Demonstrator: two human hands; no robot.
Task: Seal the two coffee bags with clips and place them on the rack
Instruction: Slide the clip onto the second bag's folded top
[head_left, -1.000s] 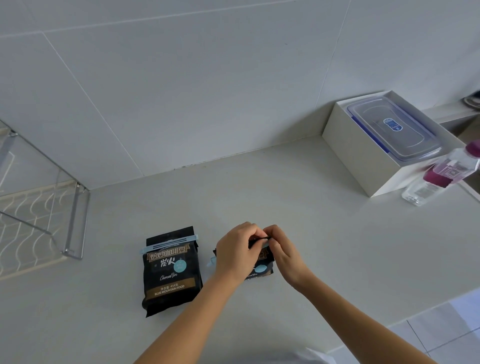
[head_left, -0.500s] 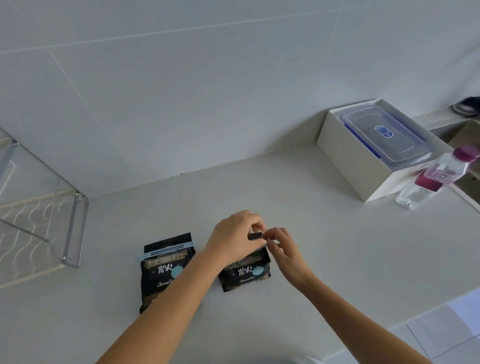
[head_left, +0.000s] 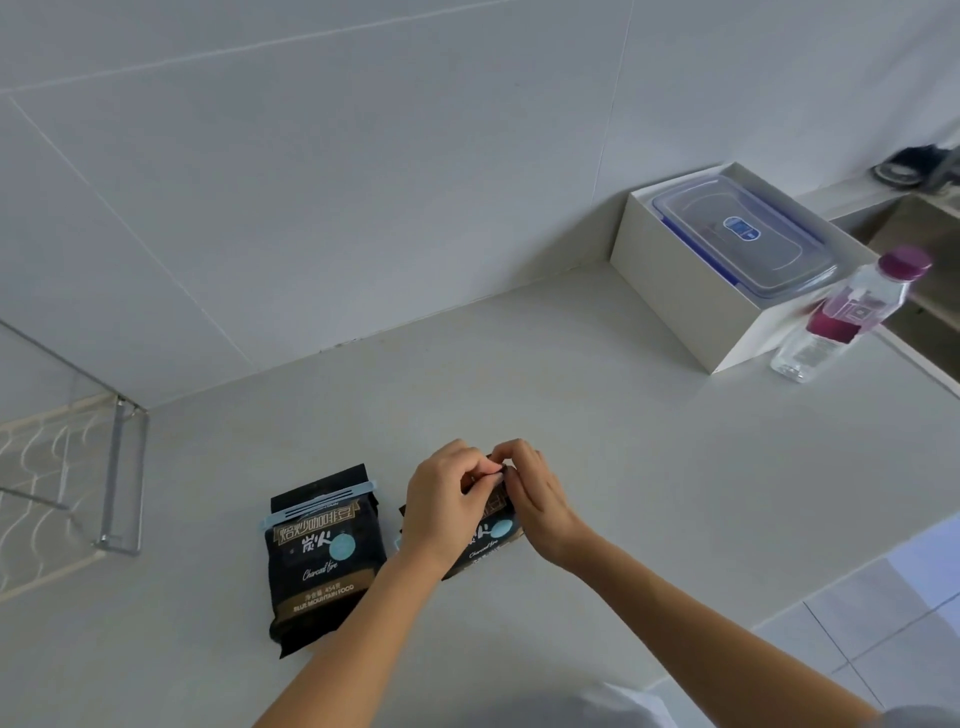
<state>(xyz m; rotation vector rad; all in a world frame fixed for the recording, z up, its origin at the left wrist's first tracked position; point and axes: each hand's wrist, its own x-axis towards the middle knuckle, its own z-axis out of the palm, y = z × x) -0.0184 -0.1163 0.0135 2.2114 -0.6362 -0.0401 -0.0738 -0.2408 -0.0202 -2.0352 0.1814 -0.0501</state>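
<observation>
Two black coffee bags lie on the pale counter. The left coffee bag (head_left: 324, 558) lies flat, with a light blue clip (head_left: 317, 509) across its folded top. The right coffee bag (head_left: 488, 535) is mostly covered by my hands. My left hand (head_left: 447, 499) and my right hand (head_left: 535, 493) both pinch the folded top edge of this bag, fingertips meeting. A sliver of light blue shows at the bag's left edge under my left wrist. The metal rack (head_left: 117, 478) stands at the far left.
A white box (head_left: 675, 291) holding a clear lidded container (head_left: 743, 239) sits at the back right against the wall. A plastic bottle (head_left: 847, 317) with a purple cap stands beside it. The counter's front edge runs at the lower right, with floor tiles below.
The camera view has shifted left and down slightly. My hands stay on the right bag's top, fingers now pressed closer together over the fold. The left bag has not moved.
</observation>
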